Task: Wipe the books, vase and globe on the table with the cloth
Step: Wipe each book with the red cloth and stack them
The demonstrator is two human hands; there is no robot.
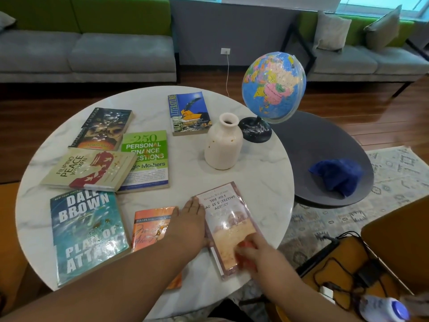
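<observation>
I read covers: teal book (88, 235), DALE BROWN PLAN OF ATTACK; green book (145, 156), 250 PERSONAL FINANCE QUESTIONS; beige book (90, 169), FILIPINO PEACE WOMEN; blue book (189, 112) spine, WORLD LITERATURE; orange book (151, 226), FOLGER.

The left hand (190, 220) lies flat, palm down, just beside the left edge of the book (228, 217), fingers straight and pressed together, tips pointing away from the person towards the book's far left corner. Its bare forearm (116, 282) runs in on a slant from the lower left. The right hand (251, 251) rests on the near right part of the book and is blurred; one finger seems stretched forward on the cover, and how the others lie I cannot tell. The right forearm (292, 284) comes up from the lower right.
</observation>
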